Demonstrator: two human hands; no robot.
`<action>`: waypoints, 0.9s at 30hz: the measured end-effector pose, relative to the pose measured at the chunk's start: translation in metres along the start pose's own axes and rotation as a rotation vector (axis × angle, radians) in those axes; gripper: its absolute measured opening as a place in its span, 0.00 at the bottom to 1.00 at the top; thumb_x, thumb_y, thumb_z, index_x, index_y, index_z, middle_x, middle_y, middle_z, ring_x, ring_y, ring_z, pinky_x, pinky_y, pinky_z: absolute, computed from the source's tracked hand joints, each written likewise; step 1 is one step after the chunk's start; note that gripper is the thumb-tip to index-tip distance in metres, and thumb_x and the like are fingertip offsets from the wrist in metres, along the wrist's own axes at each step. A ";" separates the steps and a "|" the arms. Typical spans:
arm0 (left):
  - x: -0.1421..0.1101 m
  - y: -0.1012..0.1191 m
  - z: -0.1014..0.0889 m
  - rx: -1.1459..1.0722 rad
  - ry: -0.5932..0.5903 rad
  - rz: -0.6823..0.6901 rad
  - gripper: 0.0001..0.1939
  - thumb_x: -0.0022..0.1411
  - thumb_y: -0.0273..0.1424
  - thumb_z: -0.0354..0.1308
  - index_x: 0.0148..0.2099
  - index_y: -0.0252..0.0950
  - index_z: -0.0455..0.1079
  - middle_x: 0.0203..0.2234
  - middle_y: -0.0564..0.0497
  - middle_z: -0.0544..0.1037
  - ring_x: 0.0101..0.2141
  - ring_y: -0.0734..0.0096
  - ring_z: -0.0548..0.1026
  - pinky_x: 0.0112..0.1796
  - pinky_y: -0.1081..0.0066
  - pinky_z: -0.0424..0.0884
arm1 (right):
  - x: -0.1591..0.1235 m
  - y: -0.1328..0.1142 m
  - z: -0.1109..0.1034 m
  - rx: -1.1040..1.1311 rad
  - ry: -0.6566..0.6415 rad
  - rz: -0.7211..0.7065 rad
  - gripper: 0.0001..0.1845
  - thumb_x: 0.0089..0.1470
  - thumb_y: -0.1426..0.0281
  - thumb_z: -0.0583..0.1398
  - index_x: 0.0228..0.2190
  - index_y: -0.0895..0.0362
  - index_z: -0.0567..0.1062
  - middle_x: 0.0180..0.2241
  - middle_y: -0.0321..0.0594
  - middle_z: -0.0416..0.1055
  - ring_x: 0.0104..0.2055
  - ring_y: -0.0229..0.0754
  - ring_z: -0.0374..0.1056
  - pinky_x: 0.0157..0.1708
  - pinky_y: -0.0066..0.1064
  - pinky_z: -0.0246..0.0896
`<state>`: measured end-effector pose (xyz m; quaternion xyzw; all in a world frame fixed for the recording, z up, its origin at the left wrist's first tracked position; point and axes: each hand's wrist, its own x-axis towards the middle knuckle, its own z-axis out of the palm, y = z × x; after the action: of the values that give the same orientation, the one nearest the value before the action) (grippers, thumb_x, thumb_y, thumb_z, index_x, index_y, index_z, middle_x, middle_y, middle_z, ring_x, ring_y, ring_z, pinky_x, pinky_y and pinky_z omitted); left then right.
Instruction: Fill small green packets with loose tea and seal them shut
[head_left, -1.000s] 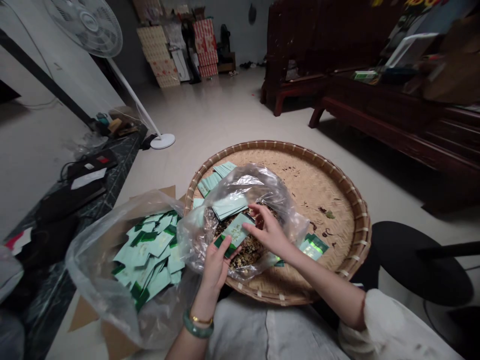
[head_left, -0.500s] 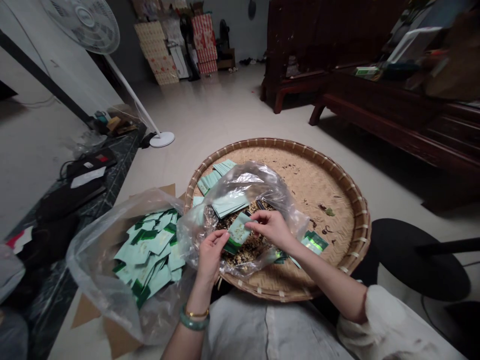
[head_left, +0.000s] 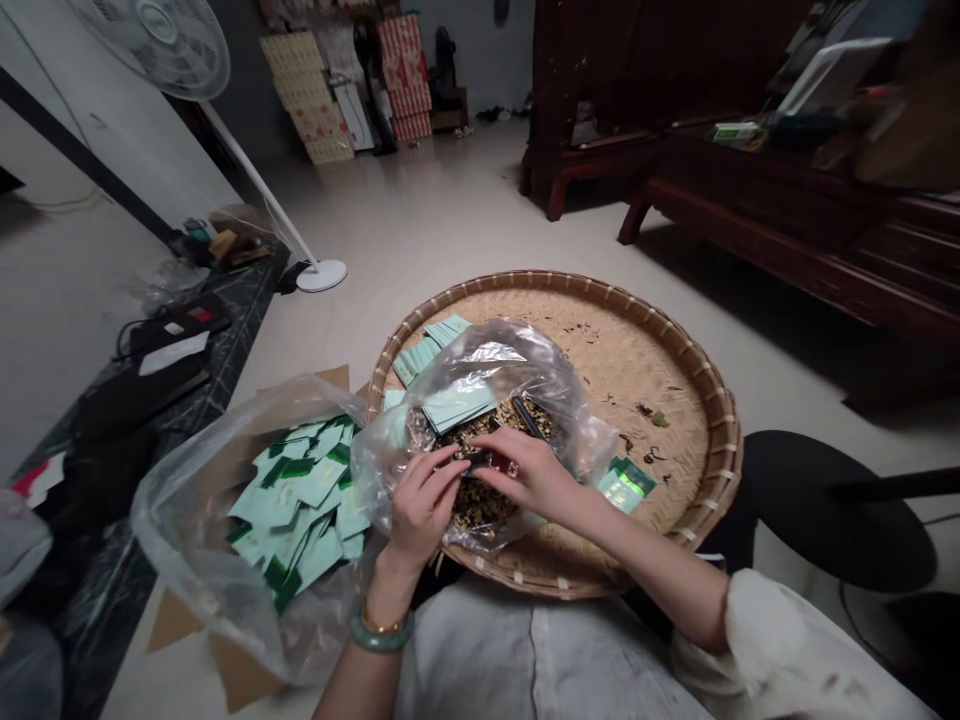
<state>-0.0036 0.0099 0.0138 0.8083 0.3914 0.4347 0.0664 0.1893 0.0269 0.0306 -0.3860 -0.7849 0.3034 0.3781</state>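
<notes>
Packets [head_left: 322, 485] lie on our round tray [head_left: 705, 400] and in the plastic bag [head_left: 199, 590] beside it; our left hand [head_left: 421, 505] and right hand [head_left: 531, 472] narrowly pinch what seems one packet [head_left: 482, 461], edge-on; we judge opening underway, needing steadiness.

Single head-worn view, facing forward and down. Left hand [head_left: 421, 505], right hand [head_left: 531, 472] close, lower centre; woven tray [head_left: 634, 345] mid-frame; fan [head_left: 169, 45] farther off, upper left.
</notes>
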 end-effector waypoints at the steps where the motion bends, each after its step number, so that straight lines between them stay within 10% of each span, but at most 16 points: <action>1: 0.000 -0.001 -0.001 0.019 -0.007 -0.002 0.14 0.61 0.21 0.53 0.47 0.38 0.72 0.43 0.44 0.76 0.43 0.65 0.74 0.44 0.61 0.72 | 0.000 0.000 -0.001 0.004 0.031 0.035 0.12 0.57 0.67 0.58 0.43 0.57 0.71 0.37 0.44 0.72 0.36 0.41 0.68 0.36 0.31 0.63; 4: -0.002 -0.003 -0.003 0.106 0.000 -0.003 0.12 0.62 0.22 0.53 0.46 0.37 0.72 0.44 0.43 0.74 0.43 0.64 0.73 0.44 0.62 0.72 | -0.005 0.007 -0.005 -0.040 0.018 0.153 0.05 0.57 0.69 0.57 0.34 0.58 0.72 0.31 0.40 0.71 0.31 0.39 0.66 0.32 0.28 0.60; 9: -0.005 -0.007 -0.003 0.251 0.079 0.060 0.11 0.59 0.23 0.57 0.43 0.39 0.75 0.37 0.45 0.73 0.39 0.64 0.71 0.37 0.67 0.72 | -0.023 0.025 0.002 -0.271 -0.471 0.208 0.08 0.52 0.80 0.57 0.29 0.59 0.74 0.31 0.42 0.73 0.34 0.40 0.68 0.34 0.27 0.58; 15: 0.000 -0.007 -0.002 0.305 0.094 0.145 0.14 0.57 0.21 0.59 0.44 0.41 0.75 0.35 0.45 0.76 0.37 0.63 0.69 0.37 0.65 0.72 | -0.027 0.030 0.019 -0.507 -0.598 0.217 0.11 0.53 0.82 0.54 0.33 0.60 0.75 0.36 0.47 0.73 0.39 0.45 0.69 0.37 0.29 0.58; 27: -0.001 -0.009 -0.005 0.180 -0.024 0.129 0.12 0.61 0.24 0.55 0.46 0.40 0.74 0.40 0.45 0.78 0.42 0.62 0.70 0.42 0.61 0.72 | -0.024 0.041 0.001 -0.041 -0.280 0.384 0.05 0.44 0.76 0.59 0.25 0.59 0.76 0.23 0.35 0.73 0.25 0.36 0.66 0.27 0.24 0.57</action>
<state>-0.0130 0.0141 0.0126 0.8397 0.3754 0.3913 -0.0298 0.2137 0.0275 -0.0102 -0.4899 -0.7478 0.4044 0.1930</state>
